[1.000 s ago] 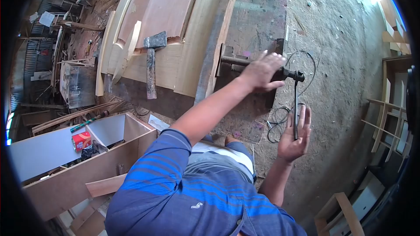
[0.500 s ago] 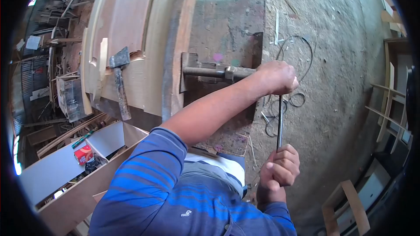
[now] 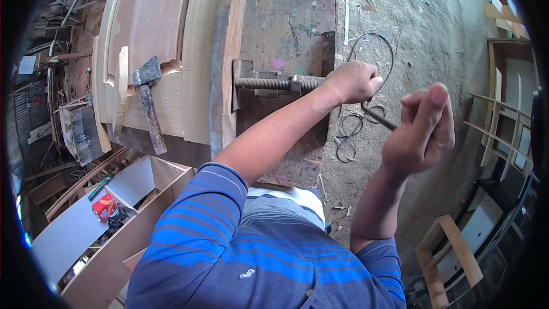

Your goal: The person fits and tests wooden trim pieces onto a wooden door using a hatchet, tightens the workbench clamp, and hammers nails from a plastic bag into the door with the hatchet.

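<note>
A bench vise (image 3: 269,83) with a threaded screw clamps a wooden board (image 3: 230,68) along the bench. My left hand (image 3: 353,83) is closed around the outer end of the screw, where the vise handle (image 3: 380,116) comes out; the exact grip is hidden. That handle is a thin metal bar slanting down to the right. My right hand (image 3: 420,134) is at its far end, thumb and fingers raised and apart, slightly blurred. The bar meets the edge of this hand near the palm. A hammer (image 3: 150,103) lies on the wooden panels (image 3: 150,17) to the left.
The worn workbench (image 3: 291,23) carries the vise. A wooden box (image 3: 123,234) with a red packet (image 3: 105,207) stands at lower left. Looped wire (image 3: 349,131) lies on the floor (image 3: 423,40). Wooden frames (image 3: 452,257) stand at right, scrap wood at far left.
My right hand has moved up and right, its fist loosening with the fingers raised. The handle has swung from pointing down to slanting right. My left hand stays at the screw's end.
</note>
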Available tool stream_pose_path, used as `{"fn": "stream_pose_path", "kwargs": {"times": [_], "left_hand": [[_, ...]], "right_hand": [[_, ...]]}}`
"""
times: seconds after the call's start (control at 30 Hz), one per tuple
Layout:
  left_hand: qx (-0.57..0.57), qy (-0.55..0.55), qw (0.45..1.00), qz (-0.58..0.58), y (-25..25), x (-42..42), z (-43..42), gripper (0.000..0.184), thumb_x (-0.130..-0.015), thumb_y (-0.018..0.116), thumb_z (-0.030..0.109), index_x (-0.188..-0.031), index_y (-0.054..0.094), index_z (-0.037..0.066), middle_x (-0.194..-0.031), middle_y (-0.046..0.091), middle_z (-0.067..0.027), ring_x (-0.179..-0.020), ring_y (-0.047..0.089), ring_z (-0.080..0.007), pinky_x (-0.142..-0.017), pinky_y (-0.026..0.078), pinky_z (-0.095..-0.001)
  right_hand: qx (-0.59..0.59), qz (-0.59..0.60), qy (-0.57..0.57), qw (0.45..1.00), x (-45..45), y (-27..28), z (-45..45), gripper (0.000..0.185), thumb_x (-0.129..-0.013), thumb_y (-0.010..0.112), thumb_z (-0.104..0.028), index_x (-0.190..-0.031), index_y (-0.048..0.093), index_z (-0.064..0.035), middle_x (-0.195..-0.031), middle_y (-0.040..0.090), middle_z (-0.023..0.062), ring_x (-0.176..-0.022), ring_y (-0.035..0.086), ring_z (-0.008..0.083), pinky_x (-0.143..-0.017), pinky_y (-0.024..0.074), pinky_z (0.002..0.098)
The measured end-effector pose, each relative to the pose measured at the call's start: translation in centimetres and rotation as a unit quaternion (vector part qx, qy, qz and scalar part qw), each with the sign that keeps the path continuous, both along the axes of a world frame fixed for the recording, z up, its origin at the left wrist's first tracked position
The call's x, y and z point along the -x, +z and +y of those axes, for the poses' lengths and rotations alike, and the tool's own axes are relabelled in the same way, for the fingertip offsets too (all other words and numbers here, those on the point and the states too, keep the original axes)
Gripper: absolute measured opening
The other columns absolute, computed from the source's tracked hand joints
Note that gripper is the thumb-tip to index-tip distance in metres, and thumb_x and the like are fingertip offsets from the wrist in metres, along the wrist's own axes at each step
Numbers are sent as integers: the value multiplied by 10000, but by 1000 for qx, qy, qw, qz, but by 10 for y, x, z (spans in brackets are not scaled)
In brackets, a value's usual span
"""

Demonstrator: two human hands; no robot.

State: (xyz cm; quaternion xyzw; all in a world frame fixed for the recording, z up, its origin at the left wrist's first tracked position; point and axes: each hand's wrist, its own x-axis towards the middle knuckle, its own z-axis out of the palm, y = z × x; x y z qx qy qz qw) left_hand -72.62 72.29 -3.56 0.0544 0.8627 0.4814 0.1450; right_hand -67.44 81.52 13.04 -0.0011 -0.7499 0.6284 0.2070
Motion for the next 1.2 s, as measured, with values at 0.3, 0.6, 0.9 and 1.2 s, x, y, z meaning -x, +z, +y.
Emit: {"fn": "stream_pose_path", "kwargs": {"times": [0.3, 0.6, 0.9, 1.2], "left_hand": [[64, -32, 996, 47, 3, -11, -4, 420, -1039, 640, 443, -1010, 806, 58, -1058, 788, -225, -1072, 753, -405, -989, 583, -512], [58, -66, 996, -20, 4, -4, -6, 430, -1091, 566, 404, -1148, 788, 40, -1208, 765, -235, -1146, 735, -412, -1033, 569, -509], [10, 12, 999, -32, -3, -4, -3, 383, -1031, 548, 325, -1034, 795, 31, -1088, 773, -254, -1064, 737, -441, -958, 582, -515], [31, -33, 999, 13, 27, -42, -22, 435, -946, 686, 440, -1114, 790, 52, -1060, 793, -220, -1054, 759, -408, -961, 592, -495]], "right_hand": [[-81, 15, -75, 994, 8, -1, -6, 518, -1146, 618, -338, -728, 644, -33, -620, 477, -63, -569, 368, 12, -542, 230, 248], [-281, -75, -119, 949, 78, 2, -18, 571, -1091, 599, -510, -758, 729, -65, -649, 592, 26, -609, 531, 144, -632, 407, 359], [-394, -160, -20, 905, 201, -47, -31, 546, -1058, 543, -512, -896, 830, -76, -928, 798, 198, -949, 737, 383, -904, 528, 475], [-321, -124, -38, 938, 184, -50, -26, 533, -1081, 566, -439, -799, 751, -26, -727, 705, 148, -720, 663, 298, -744, 499, 453]]}}
